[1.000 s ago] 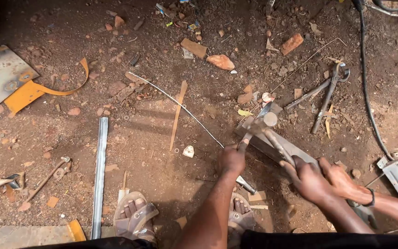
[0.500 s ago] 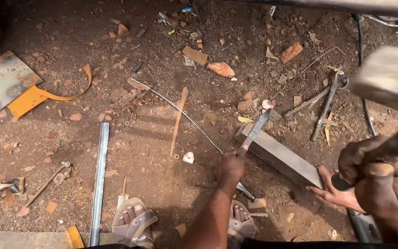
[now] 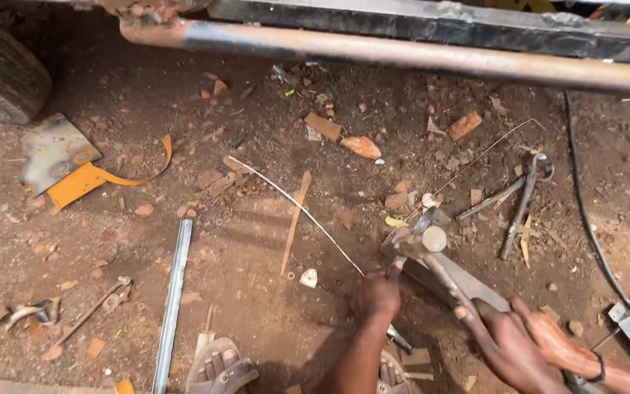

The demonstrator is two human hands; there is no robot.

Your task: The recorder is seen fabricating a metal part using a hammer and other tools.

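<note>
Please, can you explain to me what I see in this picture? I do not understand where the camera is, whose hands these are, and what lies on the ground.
The camera sits on a person's head and looks down, so the arms coming from the bottom edge are that person's own. There is one view only.

The left hand grips a thin metal piece and steadies it on a flat steel bar lying on the ground. The right hand holds the handle of a hammer, whose head is at the piece. A third hand, just beside the right one, seems to belong to another person.

The surface is reddish dirt ground. On it lie a long bent wire, a metal rod, an orange strip, brick pieces and tongs. A sandalled foot shows below, and a big pipe crosses the top.
</note>
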